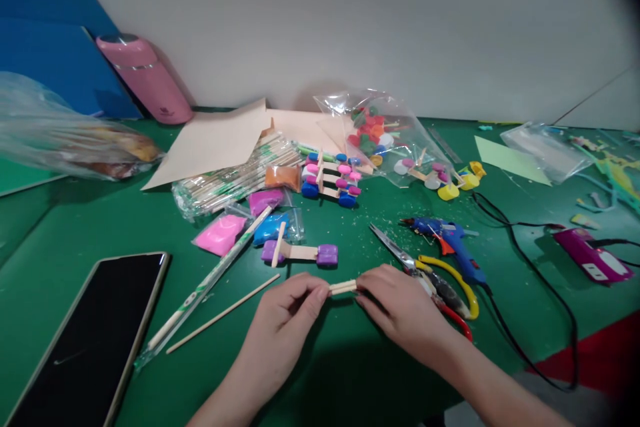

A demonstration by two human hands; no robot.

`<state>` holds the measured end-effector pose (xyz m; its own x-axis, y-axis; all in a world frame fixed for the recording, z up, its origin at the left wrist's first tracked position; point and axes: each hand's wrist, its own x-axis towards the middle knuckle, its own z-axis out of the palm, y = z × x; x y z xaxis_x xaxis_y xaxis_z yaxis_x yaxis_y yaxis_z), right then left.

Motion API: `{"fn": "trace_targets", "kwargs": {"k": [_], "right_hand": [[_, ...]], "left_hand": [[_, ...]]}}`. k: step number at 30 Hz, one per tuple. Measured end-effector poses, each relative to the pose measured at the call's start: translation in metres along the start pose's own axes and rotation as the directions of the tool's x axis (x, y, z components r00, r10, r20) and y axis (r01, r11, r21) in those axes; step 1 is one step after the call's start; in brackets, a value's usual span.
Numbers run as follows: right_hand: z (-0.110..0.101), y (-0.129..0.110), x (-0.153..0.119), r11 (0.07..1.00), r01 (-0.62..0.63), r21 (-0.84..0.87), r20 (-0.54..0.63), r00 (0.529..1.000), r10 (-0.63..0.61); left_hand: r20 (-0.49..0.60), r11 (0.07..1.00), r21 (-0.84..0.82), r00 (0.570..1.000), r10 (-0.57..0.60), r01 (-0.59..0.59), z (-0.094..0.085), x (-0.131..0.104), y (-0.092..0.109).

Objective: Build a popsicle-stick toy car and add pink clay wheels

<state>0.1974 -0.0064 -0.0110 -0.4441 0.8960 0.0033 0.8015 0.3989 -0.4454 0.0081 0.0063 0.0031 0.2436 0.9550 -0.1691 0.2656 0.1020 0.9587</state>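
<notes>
Two short pale wooden sticks [343, 287] lie side by side between my hands, held above the green table. My left hand [293, 307] pinches their left ends between thumb and fingers. Closed on their right ends is my right hand [395, 303]; its fingertips partly hide them. Just beyond is a small wooden piece with purple ends [327, 255], a short stick leaning across its left side. A long thin stick [223, 313] rests to the left of my left hand. Scissors [393, 245] and yellow- and red-handled pliers [447, 290] lie by my right hand, which partly covers them.
A blue glue gun [453, 240] and its black cord lie at right, near a magenta power adapter [593, 255]. A phone [95, 340] and wrapped chopsticks [200, 293] are at left. Bagged clay [220, 232], small assembled pieces [330, 177] and a pink bottle [145, 77] stand farther back.
</notes>
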Motion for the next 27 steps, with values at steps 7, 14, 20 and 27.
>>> {"fn": "trace_targets", "kwargs": {"k": [7, 14, 20, 27], "right_hand": [[-0.011, -0.003, 0.012, 0.957, -0.026, -0.288, 0.163, 0.984, 0.076], [-0.023, -0.007, 0.017, 0.917, -0.001, -0.399, 0.294, 0.947, 0.129], [-0.021, -0.001, 0.014, 0.917, 0.025, -0.397, 0.294, 0.950, 0.101], [-0.029, 0.011, 0.009, 0.995, -0.050, -0.085, 0.148, 0.987, 0.062]], "left_hand": [[0.060, 0.999, 0.042, 0.998, 0.026, -0.029, -0.002, 0.000, -0.004], [0.085, 0.994, 0.086, 0.995, 0.054, -0.061, -0.002, -0.001, -0.003], [0.110, 0.989, 0.118, 0.991, 0.074, -0.087, 0.000, 0.000, -0.004], [0.126, 0.991, 0.107, 0.990, 0.062, -0.076, 0.000, -0.001, -0.005]]}}
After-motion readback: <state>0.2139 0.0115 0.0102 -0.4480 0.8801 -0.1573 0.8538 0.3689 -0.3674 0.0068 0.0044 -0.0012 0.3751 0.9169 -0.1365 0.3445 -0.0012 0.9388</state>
